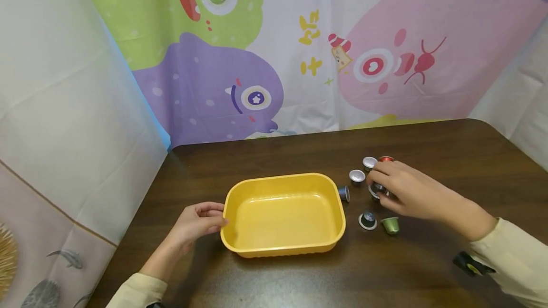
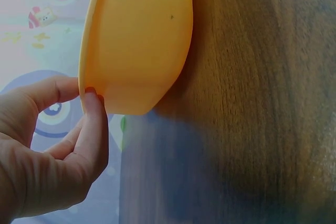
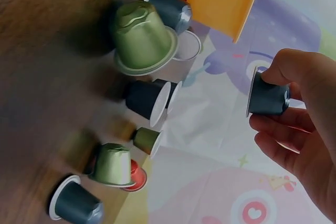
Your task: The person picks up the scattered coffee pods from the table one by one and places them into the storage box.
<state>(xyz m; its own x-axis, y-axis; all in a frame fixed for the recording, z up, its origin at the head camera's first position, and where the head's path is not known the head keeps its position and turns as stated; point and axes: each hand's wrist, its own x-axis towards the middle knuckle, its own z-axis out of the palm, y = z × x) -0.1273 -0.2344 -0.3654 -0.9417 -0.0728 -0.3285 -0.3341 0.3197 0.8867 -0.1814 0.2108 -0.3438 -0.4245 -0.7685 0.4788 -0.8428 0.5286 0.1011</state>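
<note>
My left hand (image 1: pixel 199 222) pinches the left rim of a yellow plastic tray (image 1: pixel 282 250) between thumb and fingers. The left wrist view shows the thumb and fingertips on either side of the tray wall (image 2: pixel 139 40). Over a group of coffee capsules to the right of the tray is my right hand (image 1: pixel 406 191). It pinches a dark coffee capsule (image 3: pixel 269 95) between thumb and fingers, above the table in the right wrist view. A green capsule (image 1: pixel 390 225) and a dark capsule (image 1: pixel 367 220) stand just in front of that hand.
The tray's inside shows no contents. A blue capsule (image 1: pixel 344 194) lies against its right side. Farther back are two pale-lidded capsules (image 1: pixel 357 177) and a red capsule (image 1: pixel 386 158), partly behind the right hand. A patterned cloth (image 1: pixel 308 99) hangs along the back edge of the brown table (image 1: pixel 449 156).
</note>
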